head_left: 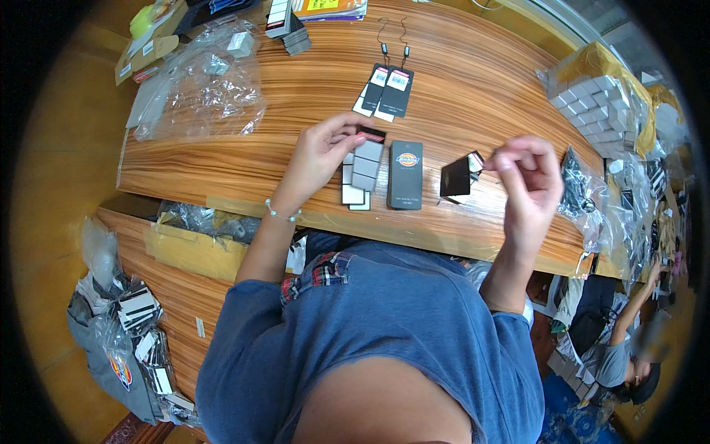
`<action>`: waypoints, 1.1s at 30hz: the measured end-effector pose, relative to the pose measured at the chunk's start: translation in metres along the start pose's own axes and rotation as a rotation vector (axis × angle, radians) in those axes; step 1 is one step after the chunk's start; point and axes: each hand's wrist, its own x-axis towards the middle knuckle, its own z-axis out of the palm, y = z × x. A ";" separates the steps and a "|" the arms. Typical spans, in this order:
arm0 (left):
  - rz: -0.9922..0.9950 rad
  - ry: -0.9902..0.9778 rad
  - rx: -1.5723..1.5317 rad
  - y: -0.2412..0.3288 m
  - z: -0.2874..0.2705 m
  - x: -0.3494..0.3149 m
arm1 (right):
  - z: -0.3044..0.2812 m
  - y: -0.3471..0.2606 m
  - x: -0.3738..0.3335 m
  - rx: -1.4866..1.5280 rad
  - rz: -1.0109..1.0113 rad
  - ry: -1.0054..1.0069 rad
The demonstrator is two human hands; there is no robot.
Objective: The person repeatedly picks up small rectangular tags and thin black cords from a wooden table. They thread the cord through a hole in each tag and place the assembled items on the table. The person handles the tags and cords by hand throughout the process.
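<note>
My left hand (325,152) is closed on a card with grey printed boxes and a black and red top edge, a tag card (366,163). Beneath it lies another white card with a black border (356,197). Just right of these is a stack of black hang tags (406,177) with a coloured oval emblem. Farther right, a black hang tag (456,179) with a white label is tilted off the table. The fingertips of my right hand (531,177) are pinched at its upper corner; the exact contact is partly hidden.
Finished-looking strung hang tags (396,92) lie beyond my hands. A clear plastic bag (214,81) lies at left and a card stack (288,29) at the back. Wrapped small boxes (595,107) and bagged black items (580,185) line the right edge. Another person (629,355) is at lower right.
</note>
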 end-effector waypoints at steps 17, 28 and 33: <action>0.272 -0.043 0.041 0.076 0.071 0.008 | 0.020 0.021 -0.001 -0.386 -0.209 0.089; 0.326 -0.080 0.047 0.082 0.074 0.006 | 0.021 0.021 -0.005 0.015 -0.059 0.129; 0.536 -0.039 0.238 0.082 0.077 0.006 | 0.023 0.022 -0.006 -0.147 -0.134 0.154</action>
